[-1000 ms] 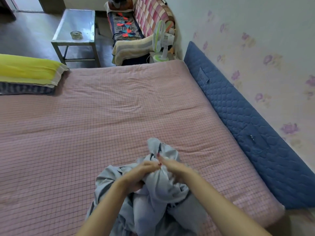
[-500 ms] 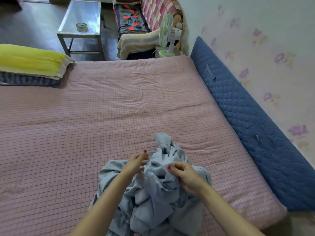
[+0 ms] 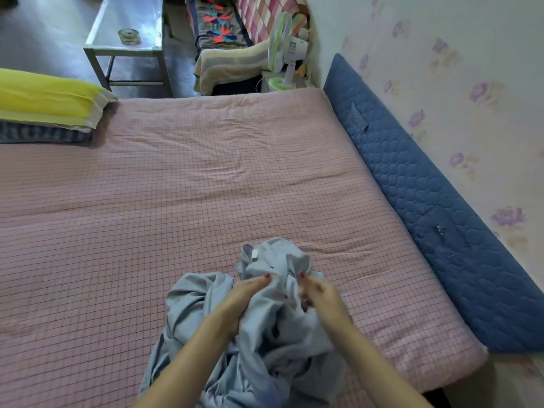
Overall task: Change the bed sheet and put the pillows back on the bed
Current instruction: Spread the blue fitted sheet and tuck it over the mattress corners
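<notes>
A crumpled light blue bed sheet (image 3: 265, 343) lies bunched near the front edge of the bed (image 3: 182, 184), which is covered in pink checked fabric. My left hand (image 3: 244, 295) and my right hand (image 3: 321, 295) both grip folds at the top of the bundle, close together. A small white tag shows on the sheet's upper fold. At the far left a yellow pillow (image 3: 50, 98) is stacked on a dark blue patterned pillow (image 3: 44, 134).
A blue quilted pad (image 3: 435, 207) leans along the flowered wall on the right. Beyond the bed stand a grey table (image 3: 126, 30) with a glass ashtray, a small green-white fan (image 3: 285, 51), and a sofa (image 3: 235, 33) with colourful covers.
My hands have shifted their hold on the blue sheet and lifted its top fold a little farther onto the bed. The camera has tipped slightly downward.
</notes>
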